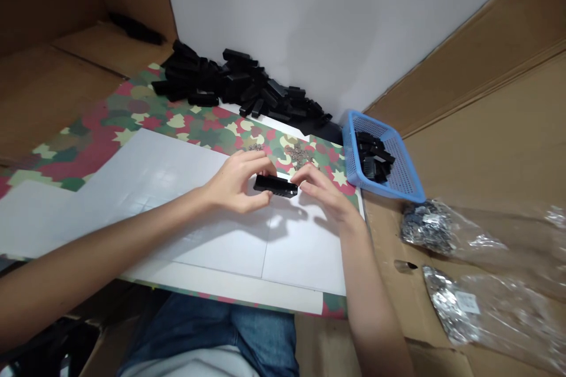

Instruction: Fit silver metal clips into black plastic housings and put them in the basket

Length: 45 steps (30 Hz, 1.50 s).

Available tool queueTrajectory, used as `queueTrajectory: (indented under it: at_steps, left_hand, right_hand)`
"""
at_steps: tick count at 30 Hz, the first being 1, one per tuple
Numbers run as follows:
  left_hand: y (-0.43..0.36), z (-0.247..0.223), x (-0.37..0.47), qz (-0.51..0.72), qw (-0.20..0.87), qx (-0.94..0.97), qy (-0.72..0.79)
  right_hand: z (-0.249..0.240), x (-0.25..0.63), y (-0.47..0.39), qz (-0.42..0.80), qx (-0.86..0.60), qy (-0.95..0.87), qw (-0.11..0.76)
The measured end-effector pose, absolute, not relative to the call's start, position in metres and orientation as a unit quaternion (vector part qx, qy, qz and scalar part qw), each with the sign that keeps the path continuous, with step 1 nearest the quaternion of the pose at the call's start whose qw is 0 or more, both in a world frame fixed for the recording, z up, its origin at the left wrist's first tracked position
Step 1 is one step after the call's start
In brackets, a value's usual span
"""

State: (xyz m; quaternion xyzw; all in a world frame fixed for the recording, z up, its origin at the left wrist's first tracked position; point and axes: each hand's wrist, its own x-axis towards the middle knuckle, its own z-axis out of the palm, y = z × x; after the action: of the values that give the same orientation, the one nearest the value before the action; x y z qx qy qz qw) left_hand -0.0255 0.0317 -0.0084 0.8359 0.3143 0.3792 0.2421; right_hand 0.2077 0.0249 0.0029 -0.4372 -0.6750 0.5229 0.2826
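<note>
My left hand (241, 181) holds a small, long black plastic piece (278, 186) between thumb and fingers, just above the white sheet (225, 235). The piece lies roughly level, and notches show along its near side. At its right end is my right hand (325, 191), thumb and forefinger brought close together. Whether a tiny part sits between those fingertips is too small to make out. Beyond the hands, small metal bits (298, 155) lie loose on the camouflage-patterned table cover (198, 129), with a smaller cluster (256, 147) to their left.
Many similar black pieces (239, 82) are heaped along the white wall. A blue plastic basket (413, 174) at the right holds more. Clear bags of shiny metal parts (427, 227) rest on cardboard (384, 230), near a small pointed object (404, 266).
</note>
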Motion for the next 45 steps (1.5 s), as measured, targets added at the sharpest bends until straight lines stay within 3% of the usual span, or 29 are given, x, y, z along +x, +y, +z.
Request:
queueTrajectory:
  at_steps: [11, 14, 18, 22, 45]
  left_hand:
    - [0.032, -0.007, -0.027, 0.402, 0.277, 0.820, 0.299]
    - [0.034, -0.006, -0.027, 0.351, 0.346, 0.813, 0.310]
    - [0.035, -0.006, -0.023, 0.224, 0.516, 0.762, 0.323]
    - [0.034, -0.008, -0.018, 0.248, 0.599, 0.688, 0.327]
    - [0.036, -0.009, -0.021, 0.279, 0.611, 0.683, 0.286]
  right_hand:
    - [0.002, 0.209, 0.027, 0.500, -0.414, -0.718, 0.251]
    - [0.001, 0.205, 0.026, 0.417, -0.408, -0.766, 0.271]
    - [-0.002, 0.190, 0.019, 0.275, -0.355, -0.851, 0.272]
    - [-0.007, 0.176, 0.013, 0.181, -0.321, -0.886, 0.280]
    - [-0.012, 0.179, 0.016, 0.205, -0.302, -0.871, 0.330]
